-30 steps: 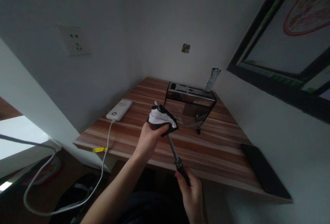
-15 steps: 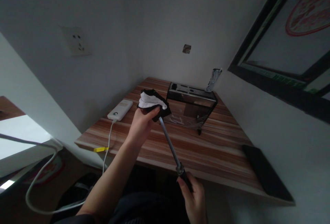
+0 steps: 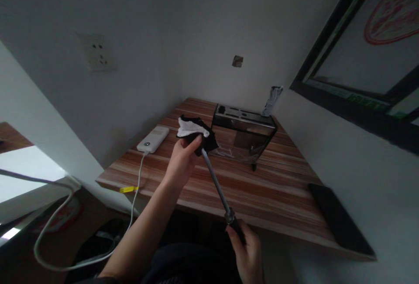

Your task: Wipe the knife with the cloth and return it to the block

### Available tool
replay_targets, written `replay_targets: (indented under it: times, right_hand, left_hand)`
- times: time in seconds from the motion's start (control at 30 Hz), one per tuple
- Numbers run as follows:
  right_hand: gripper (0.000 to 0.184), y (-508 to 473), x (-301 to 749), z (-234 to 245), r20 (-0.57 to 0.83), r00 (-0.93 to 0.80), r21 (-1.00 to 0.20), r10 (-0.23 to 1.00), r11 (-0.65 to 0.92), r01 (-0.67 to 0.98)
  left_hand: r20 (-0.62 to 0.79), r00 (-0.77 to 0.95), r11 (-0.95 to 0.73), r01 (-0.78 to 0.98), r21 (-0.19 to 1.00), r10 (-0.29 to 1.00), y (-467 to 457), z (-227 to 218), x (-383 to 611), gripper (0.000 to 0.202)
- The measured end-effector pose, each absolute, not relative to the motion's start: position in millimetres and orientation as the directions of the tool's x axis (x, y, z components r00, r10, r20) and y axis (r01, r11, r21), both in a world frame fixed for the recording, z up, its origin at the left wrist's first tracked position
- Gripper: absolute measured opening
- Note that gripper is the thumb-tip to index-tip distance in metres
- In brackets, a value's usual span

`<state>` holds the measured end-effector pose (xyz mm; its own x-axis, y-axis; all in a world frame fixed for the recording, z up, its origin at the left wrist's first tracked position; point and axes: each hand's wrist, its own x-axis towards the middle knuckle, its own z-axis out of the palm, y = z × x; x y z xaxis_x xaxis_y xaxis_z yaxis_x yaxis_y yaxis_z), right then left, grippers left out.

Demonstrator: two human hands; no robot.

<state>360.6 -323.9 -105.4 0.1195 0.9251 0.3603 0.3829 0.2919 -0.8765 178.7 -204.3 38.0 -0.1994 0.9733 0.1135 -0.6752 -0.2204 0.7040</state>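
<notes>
My right hand (image 3: pixel 248 249) is closed around the black handle of a sharpening steel (image 3: pixel 216 181), a long grey metal rod with a collar above the grip. The rod slants up and left over the table's front edge. My left hand (image 3: pixel 183 157) grips a black and white cloth (image 3: pixel 193 128), thumb pressed on top. The rod's far end meets the cloth and is hidden there. Just beyond, on the table, stands a knife rack (image 3: pixel 244 122) with slots in its top and a see-through front. A grey handle-like piece (image 3: pixel 272 100) sticks up at its right end.
The wood-grain table (image 3: pixel 278 205) sits in a corner between walls. A white power bank (image 3: pixel 153 139) with a cable (image 3: pixel 139 175) lies at its left, near a yellow tag (image 3: pixel 128 189). A dark flat slab (image 3: pixel 340 218) lies along the right edge. A wall socket (image 3: pixel 97 53) is at left.
The cloth's white part has shifted slightly under my left thumb, near the rod's end. My right hand keeps its hold on the handle, almost unmoved.
</notes>
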Motion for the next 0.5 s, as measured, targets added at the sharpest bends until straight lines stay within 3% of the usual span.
replay_targets:
  times: [0.23,0.5]
  right_hand:
    - [0.026,-323.2,357.7,-102.6,0.376,0.122,-0.875,0.918,0.309,0.373]
    - [0.022,-319.5,352.5,-93.1,0.367,0.124,-0.893,0.922,0.312,0.324]
  left_hand:
    - [0.132,-0.194,-0.231,-0.696,0.68,0.972,-208.2,24.9,184.6,0.028]
    - [0.162,-0.107,-0.193,-0.612,0.767,0.981,-223.3,3.2,207.3,0.027]
